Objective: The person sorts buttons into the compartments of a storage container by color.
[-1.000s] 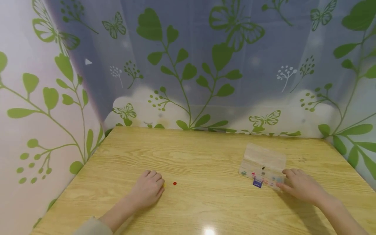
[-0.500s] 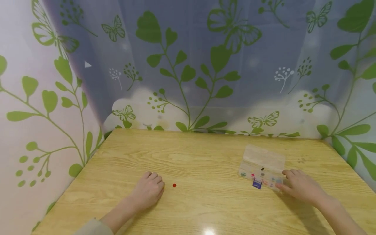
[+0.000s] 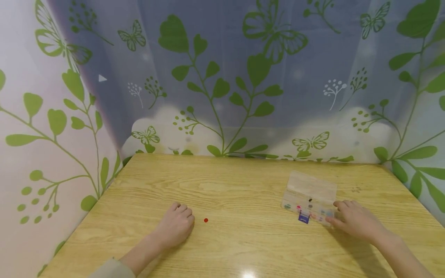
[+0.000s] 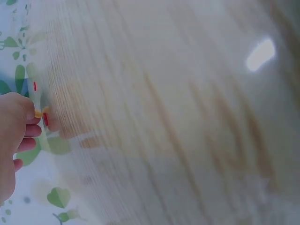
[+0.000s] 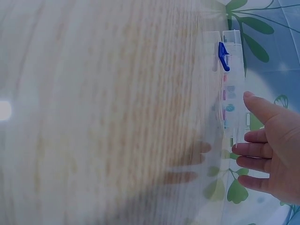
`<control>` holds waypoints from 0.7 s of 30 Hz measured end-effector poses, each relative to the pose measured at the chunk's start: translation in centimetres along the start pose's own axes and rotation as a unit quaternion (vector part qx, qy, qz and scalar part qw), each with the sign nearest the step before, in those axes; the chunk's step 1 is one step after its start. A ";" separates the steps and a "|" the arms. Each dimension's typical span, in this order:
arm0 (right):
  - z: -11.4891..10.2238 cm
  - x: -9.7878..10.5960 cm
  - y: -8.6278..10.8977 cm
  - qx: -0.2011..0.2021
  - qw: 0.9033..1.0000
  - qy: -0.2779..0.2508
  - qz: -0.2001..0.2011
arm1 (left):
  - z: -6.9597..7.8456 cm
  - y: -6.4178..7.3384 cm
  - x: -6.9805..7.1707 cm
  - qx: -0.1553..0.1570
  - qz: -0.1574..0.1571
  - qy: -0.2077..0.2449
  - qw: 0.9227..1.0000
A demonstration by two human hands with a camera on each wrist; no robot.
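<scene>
In the left wrist view, my left hand (image 3: 176,225) pinches a small yellow piece (image 4: 38,114) between thumb and fingertips, its other fingers curled. A small red piece (image 4: 46,119) shows right at those fingertips. To the right of this hand lies a small round red disc (image 3: 206,220) on the table. My right hand (image 3: 356,221) rests at the right end of a clear plastic box (image 3: 313,185), thumb and index finger at its edge, fingers fairly straight in the right wrist view. The box stands open, with a blue latch (image 3: 303,218) in front and small coloured pieces inside.
The wooden table (image 3: 243,185) runs back to a curtain (image 3: 222,116) printed with leaves and butterflies, which also encloses both sides. A small dark spot (image 3: 310,200) shows within the box. Faint small marks (image 3: 356,189) lie to the right of its lid.
The yellow edge that showed beside my left fingers a second ago is hidden in the head view now. Both hands stay nearly still; the head view has shifted slightly.
</scene>
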State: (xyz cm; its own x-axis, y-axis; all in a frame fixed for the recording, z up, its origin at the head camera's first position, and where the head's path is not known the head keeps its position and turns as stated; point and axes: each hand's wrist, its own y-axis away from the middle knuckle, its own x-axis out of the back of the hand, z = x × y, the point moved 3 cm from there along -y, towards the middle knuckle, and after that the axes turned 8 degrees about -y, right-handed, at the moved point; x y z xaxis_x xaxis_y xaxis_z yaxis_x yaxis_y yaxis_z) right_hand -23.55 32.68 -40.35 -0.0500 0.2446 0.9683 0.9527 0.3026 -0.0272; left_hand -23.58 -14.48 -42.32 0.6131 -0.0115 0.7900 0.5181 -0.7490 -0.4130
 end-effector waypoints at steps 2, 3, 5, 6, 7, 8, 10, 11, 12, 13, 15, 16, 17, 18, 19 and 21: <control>0.0 0.0 0.0 -0.001 1.000 -0.003 0.001 | -0.1 -0.1 0.0 0.002 -0.003 0.000 1.000; 0.0 0.0 0.0 -0.001 1.000 -0.005 0.001 | -0.1 -0.1 -0.1 0.004 -0.004 0.002 1.000; 0.1 0.0 0.0 -0.001 1.000 -0.007 0.002 | -0.2 -0.3 0.0 0.006 -0.004 0.008 1.000; 0.1 0.0 0.0 -0.001 1.000 -0.009 0.002 | -0.2 -0.4 0.0 0.007 -0.002 0.012 1.000; 0.1 0.0 0.0 -0.001 1.000 -0.010 0.003 | -0.2 -0.6 0.1 0.009 0.002 0.017 1.000; 0.2 -0.1 0.0 -0.001 1.000 -0.010 0.004 | -0.3 -0.8 0.1 0.009 0.005 0.019 1.000; 0.2 -0.1 0.0 0.000 1.000 -0.011 0.005 | -0.3 -1.4 0.3 0.011 0.016 0.026 0.999; 0.2 -0.1 0.0 0.001 1.000 -0.012 0.006 | -0.3 -1.7 0.4 0.013 0.023 0.026 0.999; 0.3 -0.1 0.0 0.003 1.000 -0.011 0.007 | -0.4 -2.0 0.6 0.013 0.029 0.027 0.999; 0.3 -0.1 0.0 0.004 1.000 -0.011 0.008 | -0.4 -2.4 0.7 0.014 0.036 0.027 0.999; 0.2 0.0 -0.1 0.007 1.000 -0.011 0.012 | -0.4 -3.0 1.0 0.013 0.046 0.026 0.998; 0.2 0.0 -0.1 0.008 1.000 -0.010 0.013 | -0.4 -3.4 1.1 0.012 0.051 0.025 0.998; 0.2 0.0 -0.1 0.009 1.000 -0.010 0.014 | -0.3 -3.7 1.2 0.011 0.053 0.024 0.998; 0.2 0.0 0.0 0.009 1.000 -0.010 0.015 | -0.3 -4.0 1.2 0.008 0.055 0.023 0.998; 0.2 -0.1 0.0 0.009 1.000 -0.010 0.016 | -0.2 -4.3 1.3 0.006 0.056 0.022 0.998; 0.2 -0.1 0.1 0.009 1.000 -0.007 0.017 | 0.0 -4.8 1.3 0.003 0.057 0.019 0.998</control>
State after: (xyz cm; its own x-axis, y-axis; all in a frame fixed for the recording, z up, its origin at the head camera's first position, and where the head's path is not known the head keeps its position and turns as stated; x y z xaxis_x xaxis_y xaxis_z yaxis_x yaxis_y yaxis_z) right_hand -23.51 32.85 -40.49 -0.0223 0.2670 0.9634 0.9487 0.3097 -0.0638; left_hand -25.26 -10.85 -39.29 0.6453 -0.1204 0.7544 0.4499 -0.7381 -0.5027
